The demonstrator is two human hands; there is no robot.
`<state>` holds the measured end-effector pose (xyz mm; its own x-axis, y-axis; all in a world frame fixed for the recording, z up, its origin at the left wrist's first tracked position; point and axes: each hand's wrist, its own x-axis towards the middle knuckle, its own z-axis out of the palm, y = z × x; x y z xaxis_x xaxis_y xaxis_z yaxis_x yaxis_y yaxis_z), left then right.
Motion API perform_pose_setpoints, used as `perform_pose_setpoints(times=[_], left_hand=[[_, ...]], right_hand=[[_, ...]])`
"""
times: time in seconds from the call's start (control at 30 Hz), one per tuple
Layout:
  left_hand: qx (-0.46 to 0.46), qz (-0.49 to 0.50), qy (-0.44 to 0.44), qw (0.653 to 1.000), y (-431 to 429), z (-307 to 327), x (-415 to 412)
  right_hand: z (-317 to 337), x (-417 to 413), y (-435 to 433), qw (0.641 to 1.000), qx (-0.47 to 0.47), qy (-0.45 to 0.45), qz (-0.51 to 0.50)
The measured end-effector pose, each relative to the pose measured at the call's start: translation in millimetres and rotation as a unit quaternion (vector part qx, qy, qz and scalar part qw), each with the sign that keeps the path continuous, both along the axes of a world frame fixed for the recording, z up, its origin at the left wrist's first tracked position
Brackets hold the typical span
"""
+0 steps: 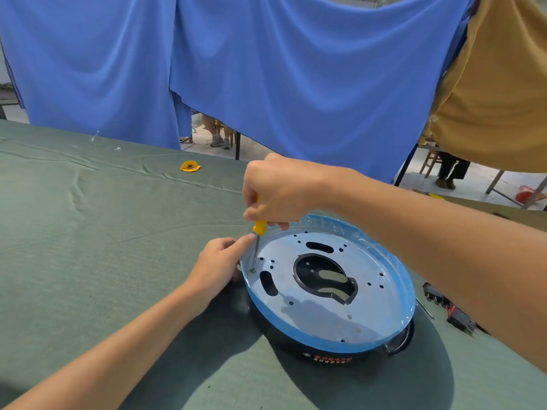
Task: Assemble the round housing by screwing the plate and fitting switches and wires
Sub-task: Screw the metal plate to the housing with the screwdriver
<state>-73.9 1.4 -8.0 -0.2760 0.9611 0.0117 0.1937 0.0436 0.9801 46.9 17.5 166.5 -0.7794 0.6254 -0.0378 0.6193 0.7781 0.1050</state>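
Right hand [278, 190] grips screwdriver [258, 232] upright on screw [253, 270], plate's [319, 309] left edge, frame centre. Left hand [217, 266] pinches shaft, braces housing [325, 350] on desk [103, 232]. Risk: tilted tip slips, screw cross-threads.

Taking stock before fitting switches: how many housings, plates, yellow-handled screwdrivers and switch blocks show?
Round black housing, blue-filmed rim: 1
Perforated silver metal plate: 1
Yellow-handled screwdriver: 1
Black switch blocks, one with red: 2
Total: 5
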Motion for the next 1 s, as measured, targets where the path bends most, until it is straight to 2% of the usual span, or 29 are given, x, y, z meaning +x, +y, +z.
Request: perform_pose_setpoints(times=[0.1,0.23,0.37,0.5,0.7,0.77,0.9,1.0], left_hand=[[0.047,0.012,-0.043,0.998,-2,-6,6],[0.088,0.054,-0.011,0.995,-2,-15,6],[0.102,0.013,-0.01,0.995,-3,-16,2],[0.11,-0.047,-0.007,0.993,-5,-14,-1],[0.121,-0.059,0.01,0.991,-6,-18,-3],[0.133,-0.05,0.004,0.99,-6,-19,-2],[0.133,-0.044,0.008,0.99,-5,-20,0],[0.138,-0.04,0.004,0.99,-5,-19,0]], right_hand=[[-3,-5,-2,1.0,0.007,-0.016,-0.019],[-3,-3,-5,0.998,0.026,-0.033,-0.043],[2,-1,-9,0.993,0.016,-0.086,-0.074],[6,0,-15,0.991,0.053,-0.115,-0.041],[6,-1,-16,0.989,0.073,-0.128,0.031],[4,0,-15,0.991,0.064,-0.118,0.0],[-1,-1,-13,0.989,-0.016,-0.09,-0.113],[-3,-3,-10,0.988,-0.026,-0.082,-0.127]])
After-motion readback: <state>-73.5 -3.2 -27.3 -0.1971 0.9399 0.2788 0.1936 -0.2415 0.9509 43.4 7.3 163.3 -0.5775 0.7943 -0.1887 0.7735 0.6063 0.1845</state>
